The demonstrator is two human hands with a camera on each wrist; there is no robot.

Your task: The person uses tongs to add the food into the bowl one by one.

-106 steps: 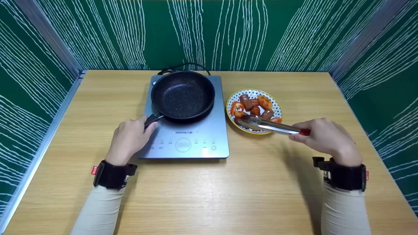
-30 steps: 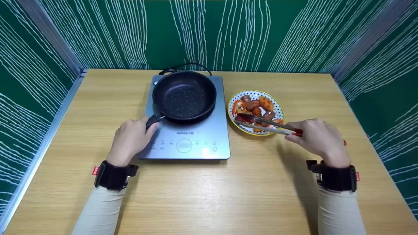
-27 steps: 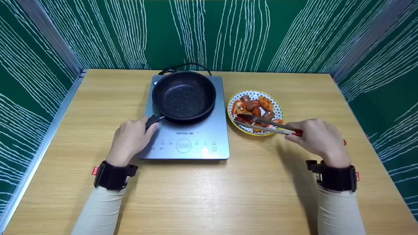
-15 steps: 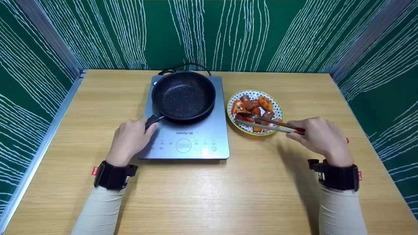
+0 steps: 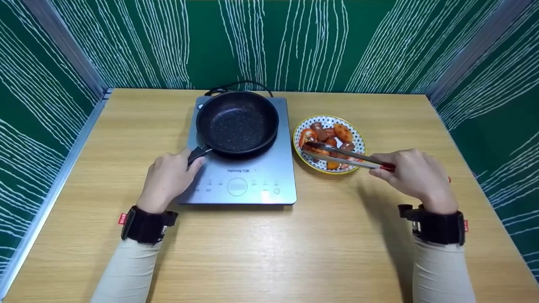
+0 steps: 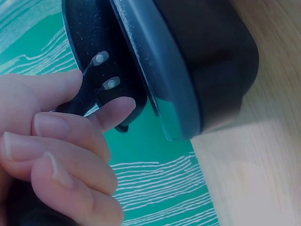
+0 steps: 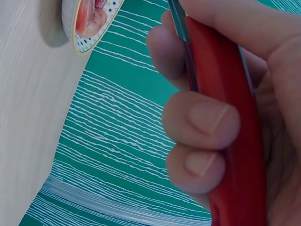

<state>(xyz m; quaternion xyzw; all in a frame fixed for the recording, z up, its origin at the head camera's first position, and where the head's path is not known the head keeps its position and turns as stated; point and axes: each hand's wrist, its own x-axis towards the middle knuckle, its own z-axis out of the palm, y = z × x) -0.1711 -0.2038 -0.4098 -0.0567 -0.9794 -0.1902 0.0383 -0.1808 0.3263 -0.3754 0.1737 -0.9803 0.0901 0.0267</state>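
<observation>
My left hand [image 5: 170, 179] grips the black handle of a frying pan [image 5: 238, 124], which sits with nothing in it on a silver induction cooker [image 5: 265, 168]. In the left wrist view the fingers [image 6: 75, 155] curl round the handle close to the pan's two rivets. My right hand [image 5: 414, 174] holds metal tongs [image 5: 349, 156] with red grips [image 7: 225, 117]. Their tips are in among the food on a dotted plate [image 5: 358, 139] with a yellow rim, over reddish pieces at its near left. Chunks of sausage [image 5: 318, 131] and a browned oval slice [image 5: 343, 133] lie on the plate.
The wooden table [image 5: 261, 248] is walled at the back and sides by green panels [image 5: 294, 50] with white streaks. A black cord [image 5: 244, 83] runs behind the cooker. The plate stands just right of the cooker.
The tongs have turned so that both arms show, and their tips have shifted slightly among the pieces at the plate's near left. The left hand and the pan have stayed in place.
</observation>
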